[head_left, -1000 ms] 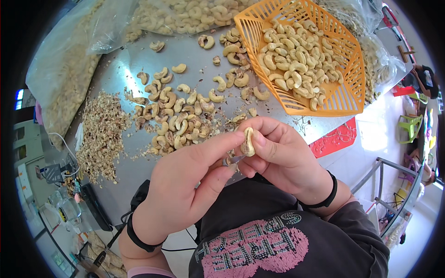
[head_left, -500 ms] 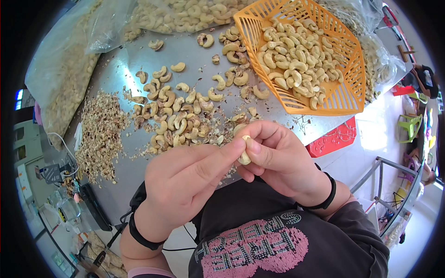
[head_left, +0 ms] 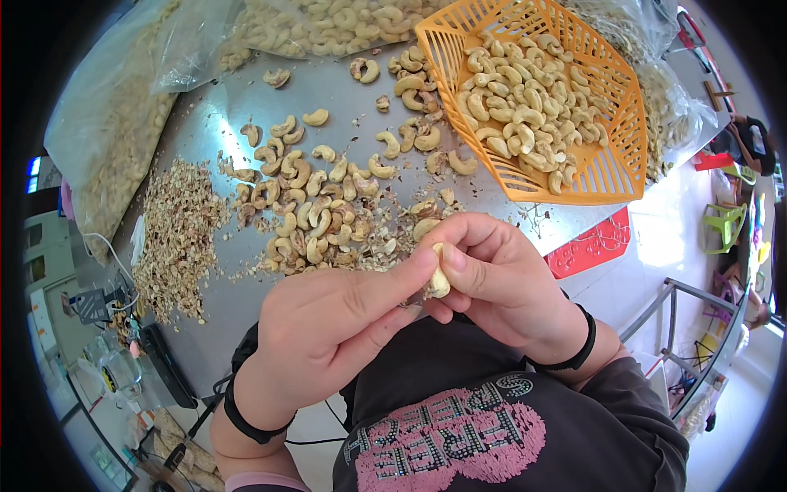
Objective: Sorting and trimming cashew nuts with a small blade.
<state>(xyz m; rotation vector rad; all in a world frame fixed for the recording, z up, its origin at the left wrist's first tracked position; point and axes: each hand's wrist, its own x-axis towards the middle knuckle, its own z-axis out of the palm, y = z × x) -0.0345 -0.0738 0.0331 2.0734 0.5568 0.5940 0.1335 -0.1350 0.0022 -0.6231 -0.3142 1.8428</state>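
Observation:
A pale cashew nut [head_left: 438, 284] is pinched between my two hands over the table's near edge. My right hand [head_left: 512, 283] grips it with thumb and forefinger, the other fingers curled beneath. My left hand [head_left: 332, 316] comes in from the other side, its fingertips closed against the nut's upper end. Just beyond my hands lies a loose pile of cashews [head_left: 311, 213], some with brown skin on them, mixed with skin flakes. An orange slatted basket [head_left: 611, 184] holding many pale cashews stands at the far right.
A heap of flaky skins and crumbs [head_left: 176, 238] lies on the left of the metal table [head_left: 209, 102]. Clear plastic bags of cashews [head_left: 328, 29] line the far side, another bag [head_left: 115, 156] the left. A red plastic stool [head_left: 586, 242] is beside the table's right edge.
My left thumb has separated from the fingers and shows lower down. The cashew has tilted slightly, and more of its lower end shows. My right hand has barely moved.

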